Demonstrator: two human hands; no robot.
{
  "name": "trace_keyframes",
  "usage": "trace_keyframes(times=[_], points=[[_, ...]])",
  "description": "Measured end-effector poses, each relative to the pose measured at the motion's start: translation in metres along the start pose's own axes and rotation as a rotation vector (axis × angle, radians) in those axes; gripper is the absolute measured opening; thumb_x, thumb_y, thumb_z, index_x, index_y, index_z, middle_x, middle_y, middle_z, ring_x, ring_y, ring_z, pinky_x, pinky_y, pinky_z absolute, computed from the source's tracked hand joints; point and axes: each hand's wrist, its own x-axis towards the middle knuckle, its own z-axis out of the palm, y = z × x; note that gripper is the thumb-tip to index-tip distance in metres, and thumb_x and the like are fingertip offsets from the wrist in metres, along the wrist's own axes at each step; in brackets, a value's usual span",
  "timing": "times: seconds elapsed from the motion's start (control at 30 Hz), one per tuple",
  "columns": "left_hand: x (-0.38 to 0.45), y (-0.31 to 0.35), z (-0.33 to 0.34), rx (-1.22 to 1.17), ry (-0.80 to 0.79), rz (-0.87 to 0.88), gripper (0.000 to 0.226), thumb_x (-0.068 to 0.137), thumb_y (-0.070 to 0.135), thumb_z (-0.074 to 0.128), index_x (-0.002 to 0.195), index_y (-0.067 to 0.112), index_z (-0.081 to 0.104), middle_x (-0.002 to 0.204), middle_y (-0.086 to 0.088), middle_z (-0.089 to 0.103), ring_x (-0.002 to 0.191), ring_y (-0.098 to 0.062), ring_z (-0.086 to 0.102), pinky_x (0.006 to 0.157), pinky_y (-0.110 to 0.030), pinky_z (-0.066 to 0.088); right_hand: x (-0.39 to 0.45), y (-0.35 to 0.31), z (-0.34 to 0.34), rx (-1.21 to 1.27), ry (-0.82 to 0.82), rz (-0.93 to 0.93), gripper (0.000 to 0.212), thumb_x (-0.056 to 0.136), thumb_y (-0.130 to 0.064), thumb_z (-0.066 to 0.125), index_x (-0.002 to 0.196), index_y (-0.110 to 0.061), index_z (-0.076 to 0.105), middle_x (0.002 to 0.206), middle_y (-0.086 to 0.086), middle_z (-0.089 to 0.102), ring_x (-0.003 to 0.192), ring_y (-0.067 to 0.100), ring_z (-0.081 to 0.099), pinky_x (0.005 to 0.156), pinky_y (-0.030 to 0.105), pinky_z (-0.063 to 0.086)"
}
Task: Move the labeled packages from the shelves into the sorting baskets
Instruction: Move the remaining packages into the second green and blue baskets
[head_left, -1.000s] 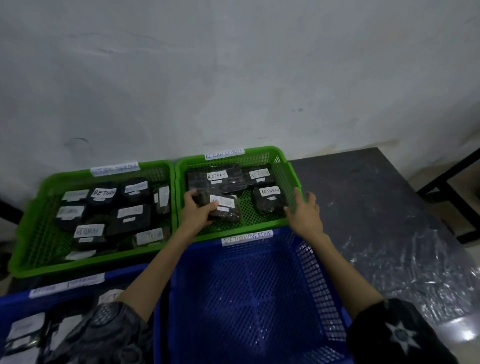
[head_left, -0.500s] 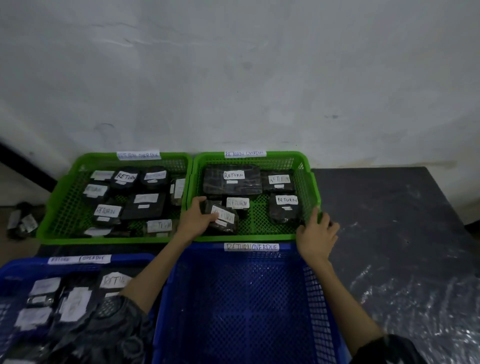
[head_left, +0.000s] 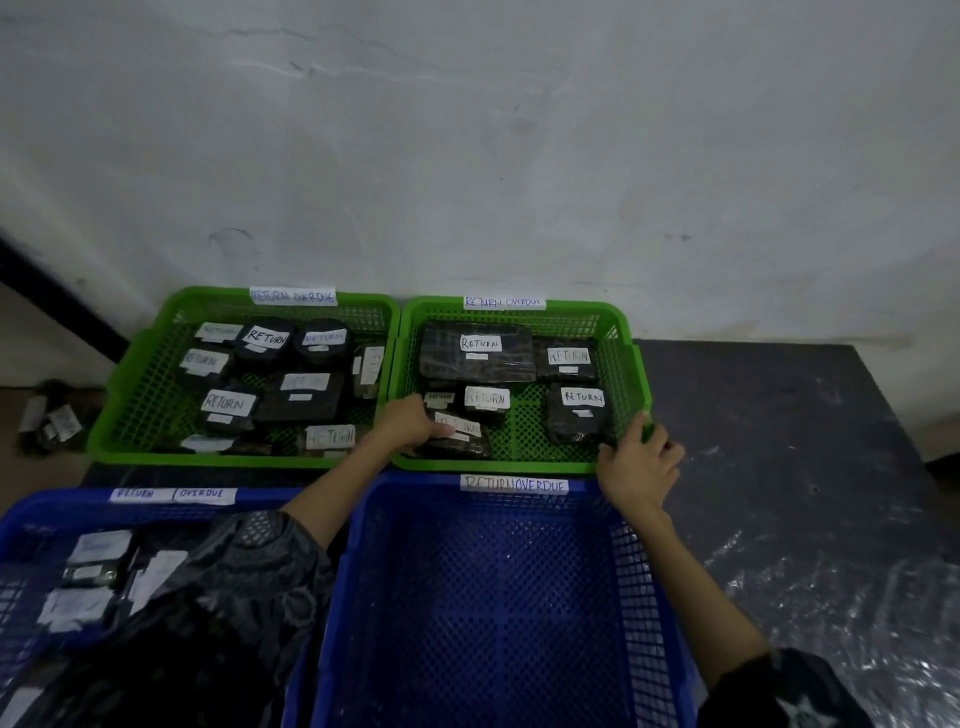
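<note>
Head view: left hand grips a black white-labelled package; right hand clutches green basket rim.

A dark grey, mottled worktop is standing against a pale plastered wall, its bare right part glinting with a crinkled clear plastic film lying over the near corner. Four perforated plastic baskets are sitting directly on it in two rows. At the back, a left green basket and a right green basket are touching side by side, each wearing a white paper label on its far rim. In front, a left blue basket and a right blue basket are sitting just beside each other, labelled likewise.
</note>
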Motion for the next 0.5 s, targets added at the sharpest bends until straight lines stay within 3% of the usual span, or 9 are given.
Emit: trace_keyframes(times=[0.07,0.13,0.17,0.23,0.33,0.43,0.5], points=[[0.002,-0.002,-0.003,-0.125,-0.029,-0.012,0.045,0.084,0.034,0.070,0.111,0.002,0.054,0.118,-0.018,0.059,0.103,-0.030,0.060,0.085,-0.043,0.054,0.000,0.001,0.000,0.005,-0.006,-0.004,0.070,0.094,-0.031,0.051,0.148,-0.007,0.013,0.149,0.020,0.018,0.130,0.042,0.020,0.103,0.050,0.029],[-0.002,-0.001,-0.014,-0.331,-0.090,-0.034,0.026,0.086,0.022,0.067,0.097,0.002,0.055,0.110,-0.015,0.058,0.092,-0.026,0.061,0.069,-0.037,0.059,0.000,0.001,-0.001,0.006,-0.014,-0.006,0.071,0.094,-0.033,0.051,0.148,-0.007,0.013,0.149,0.020,0.019,0.130,0.042,0.020,0.103,0.050,0.028],[-0.006,0.001,-0.021,-0.416,-0.118,-0.033,0.023,0.087,0.017,0.065,0.102,0.002,0.055,0.109,-0.013,0.056,0.089,-0.024,0.060,0.062,-0.031,0.058,0.001,0.001,-0.002,0.009,-0.019,-0.004,0.071,0.094,-0.033,0.051,0.148,-0.007,0.013,0.149,0.020,0.018,0.130,0.042,0.020,0.104,0.050,0.027],[-0.007,0.006,-0.033,-0.469,-0.121,0.045,0.039,0.088,0.012,0.063,0.124,0.005,0.050,0.112,-0.008,0.051,0.091,-0.021,0.057,0.058,-0.025,0.055,0.001,0.000,-0.003,0.022,-0.029,0.006,0.071,0.094,-0.034,0.051,0.148,-0.007,0.013,0.149,0.021,0.017,0.132,0.042,0.019,0.105,0.051,0.026],[-0.005,0.024,-0.033,-0.453,-0.084,0.219,0.053,0.088,0.014,0.063,0.136,0.018,0.043,0.126,-0.003,0.050,0.103,-0.023,0.055,0.064,-0.023,0.048,-0.002,-0.004,-0.001,0.059,-0.017,0.019,0.066,0.094,-0.036,0.050,0.146,-0.008,0.019,0.151,0.020,0.013,0.135,0.041,0.015,0.107,0.052,0.023],[0.002,0.047,-0.015,-0.493,-0.126,0.328,0.055,0.086,0.008,0.064,0.136,0.016,0.042,0.133,-0.010,0.055,0.109,-0.025,0.059,0.073,-0.024,0.048,-0.004,-0.008,-0.001,0.115,0.005,-0.018,0.057,0.096,-0.038,0.046,0.143,-0.011,0.028,0.152,0.018,0.011,0.137,0.038,0.011,0.109,0.054,0.019],[0.010,0.062,-0.005,-0.430,-0.121,0.377,0.049,0.085,0.005,0.064,0.130,0.013,0.046,0.131,-0.011,0.057,0.115,-0.027,0.057,0.088,-0.031,0.049,-0.002,-0.008,-0.003,0.149,0.006,-0.032,0.055,0.096,-0.039,0.045,0.143,-0.015,0.030,0.153,0.016,0.012,0.139,0.037,0.010,0.109,0.055,0.017]])
